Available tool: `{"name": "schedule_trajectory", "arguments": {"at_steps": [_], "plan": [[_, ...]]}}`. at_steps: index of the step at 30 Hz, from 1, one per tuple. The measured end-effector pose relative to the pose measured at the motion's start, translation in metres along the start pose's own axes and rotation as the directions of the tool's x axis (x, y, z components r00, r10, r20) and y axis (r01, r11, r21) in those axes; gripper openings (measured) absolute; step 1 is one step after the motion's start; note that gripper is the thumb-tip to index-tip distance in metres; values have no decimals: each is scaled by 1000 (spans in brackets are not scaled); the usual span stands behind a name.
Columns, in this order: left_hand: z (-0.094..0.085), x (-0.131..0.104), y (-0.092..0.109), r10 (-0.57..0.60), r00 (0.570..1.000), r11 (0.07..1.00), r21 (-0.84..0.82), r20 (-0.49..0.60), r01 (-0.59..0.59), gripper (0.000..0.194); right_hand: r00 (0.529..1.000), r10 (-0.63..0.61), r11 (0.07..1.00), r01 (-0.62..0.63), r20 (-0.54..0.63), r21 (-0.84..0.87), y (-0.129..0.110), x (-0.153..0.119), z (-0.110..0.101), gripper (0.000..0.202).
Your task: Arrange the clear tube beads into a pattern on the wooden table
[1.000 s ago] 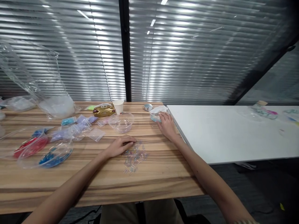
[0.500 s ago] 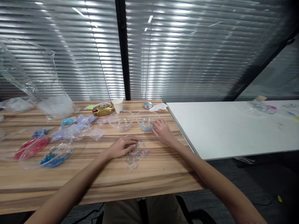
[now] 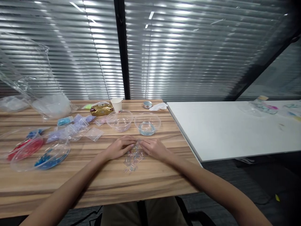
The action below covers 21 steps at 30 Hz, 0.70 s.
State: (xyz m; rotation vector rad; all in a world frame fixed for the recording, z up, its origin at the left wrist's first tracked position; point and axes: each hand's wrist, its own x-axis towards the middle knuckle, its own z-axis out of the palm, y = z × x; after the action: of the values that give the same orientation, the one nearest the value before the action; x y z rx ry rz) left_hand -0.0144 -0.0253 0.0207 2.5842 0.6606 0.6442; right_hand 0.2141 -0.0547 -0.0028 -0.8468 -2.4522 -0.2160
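A loose pile of small clear tube-like pieces (image 3: 133,160) lies on the wooden table (image 3: 164,179). At the pile's far left edge rests my left hand (image 3: 121,147), fingers bent and pressed together; what they hold, if anything, is too small to name. My right hand (image 3: 155,148) touches the pile's far right edge, its fingertips close to the left ones and drawn together on something I cannot make out. Just beyond the hands stand two clear bowls: the right bowl (image 3: 147,124) has light blue contents, the left bowl (image 3: 119,121) a little pale purple.
Bowls with red pieces (image 3: 25,149) and blue pieces (image 3: 51,158) stand at the left. Behind them are small purple bags (image 3: 78,125), a gold packet (image 3: 101,109), a paper cup (image 3: 116,104), a round tin (image 3: 147,104) and a tissue (image 3: 158,106). A white table (image 3: 225,131) adjoins at right.
My right hand has moved from the rim of the right bowl back toward me, down to the pile beside my left hand. The whole view has shifted slightly.
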Motion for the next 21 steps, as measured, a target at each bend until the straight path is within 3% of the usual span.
{"name": "schedule_trajectory", "arguments": {"at_steps": [4,7,21], "plan": [[1,-1,-1,2,1000,1000,19,2,-2,30,967,221,972,-229,127,51,3,2,1,16],[3,-3,-4,-14,1000,1000,11,-4,14,30,937,306,945,-320,170,62,4,6,-2,17],[2,-2,-4,-33,999,999,6,8,33,30,932,299,924,-336,202,184,8,6,-2,24]]}}
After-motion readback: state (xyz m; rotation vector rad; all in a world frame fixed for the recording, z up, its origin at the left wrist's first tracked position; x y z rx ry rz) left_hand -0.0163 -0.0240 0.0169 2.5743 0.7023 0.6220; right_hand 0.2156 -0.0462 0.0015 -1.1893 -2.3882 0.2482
